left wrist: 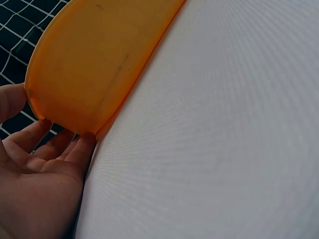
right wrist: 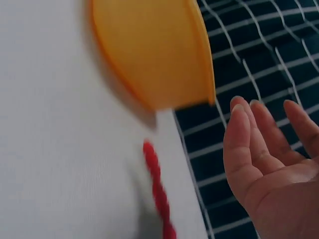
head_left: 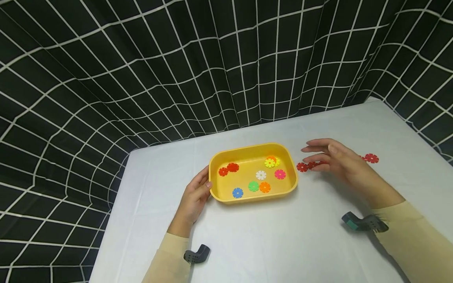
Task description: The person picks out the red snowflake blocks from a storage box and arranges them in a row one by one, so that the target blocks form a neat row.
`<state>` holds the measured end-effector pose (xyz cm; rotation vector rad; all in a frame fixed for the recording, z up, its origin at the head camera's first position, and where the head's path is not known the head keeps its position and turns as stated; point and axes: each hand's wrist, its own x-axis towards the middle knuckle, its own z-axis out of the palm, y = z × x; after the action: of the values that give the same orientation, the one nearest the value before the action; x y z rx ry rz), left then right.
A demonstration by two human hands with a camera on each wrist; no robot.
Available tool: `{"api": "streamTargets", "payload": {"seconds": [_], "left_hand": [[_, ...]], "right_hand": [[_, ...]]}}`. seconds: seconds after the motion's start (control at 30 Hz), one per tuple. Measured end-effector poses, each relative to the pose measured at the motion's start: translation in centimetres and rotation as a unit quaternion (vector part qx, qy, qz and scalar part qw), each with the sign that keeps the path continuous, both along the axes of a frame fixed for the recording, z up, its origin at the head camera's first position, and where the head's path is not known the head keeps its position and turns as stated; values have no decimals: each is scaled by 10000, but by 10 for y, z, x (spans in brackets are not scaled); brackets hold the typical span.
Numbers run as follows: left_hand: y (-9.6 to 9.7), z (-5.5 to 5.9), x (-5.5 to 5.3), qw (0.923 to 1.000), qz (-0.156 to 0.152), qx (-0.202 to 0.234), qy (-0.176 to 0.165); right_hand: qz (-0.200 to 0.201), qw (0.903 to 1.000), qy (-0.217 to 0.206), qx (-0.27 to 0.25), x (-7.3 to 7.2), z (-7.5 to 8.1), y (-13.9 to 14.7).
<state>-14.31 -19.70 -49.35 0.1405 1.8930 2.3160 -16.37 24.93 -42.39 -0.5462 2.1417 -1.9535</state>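
Note:
A yellow plastic tray (head_left: 247, 199) stands on the white table, holding several flat notched discs, among them a blue one (head_left: 238, 192), a green one (head_left: 253, 186) and a white one (head_left: 261, 175). My left hand (head_left: 196, 196) grips its left end, thumb over the rim and fingers against the outer wall (left wrist: 109, 59). To the right of the tray, a row of linked red discs (head_left: 371, 158) lies on the cloth. My right hand (head_left: 336, 159) hovers over that row with loosely spread fingers and holds nothing; it hides the row's middle part.
White cloth (head_left: 255, 236) covers the table. Behind it and along the sides hangs a black curtain (head_left: 244, 70) with a white grid. A dark wrist device (head_left: 197, 254) sits at the left sleeve, and another (head_left: 364, 223) at the right.

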Motion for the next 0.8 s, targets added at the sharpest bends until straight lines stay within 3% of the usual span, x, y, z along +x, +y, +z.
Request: {"api": "streamTargets", "payload": {"seconds": [0.5, 0.8], "left_hand": [[-1, -2, 0, 9999, -85, 103, 84], [-1, 0, -1, 9997, -168, 49, 146]], "right_hand": [[408, 9989, -215, -66, -11, 27, -76], [580, 9980, -242, 65, -28, 27, -119]]}}
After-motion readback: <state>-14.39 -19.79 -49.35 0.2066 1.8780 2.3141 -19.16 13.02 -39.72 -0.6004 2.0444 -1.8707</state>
